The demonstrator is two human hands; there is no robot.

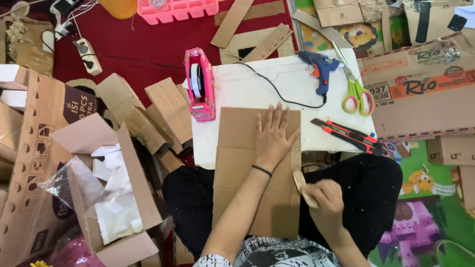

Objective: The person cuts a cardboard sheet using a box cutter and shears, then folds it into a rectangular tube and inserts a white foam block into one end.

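A brown cardboard sheet (245, 163) lies over the near edge of a small white table (257, 84) and across my lap. My left hand (273, 136) presses flat on the sheet's upper right part, fingers spread. My right hand (325, 200) is closed on a narrow cardboard strip (300, 180) at the sheet's right edge, down by my knee. On the table to the right lie a red and black utility knife (346, 134), green-handled scissors (357, 94) and a blue glue gun (321, 66) with a black cord.
A pink tape dispenser (200, 84) stands on the table's left edge. Open cardboard boxes (114, 198) with white foam pieces crowd the left. A large printed carton (420, 89) lies at the right. Cardboard scraps, a pink tray (175, 10) and a power strip (88, 55) sit on the red carpet.
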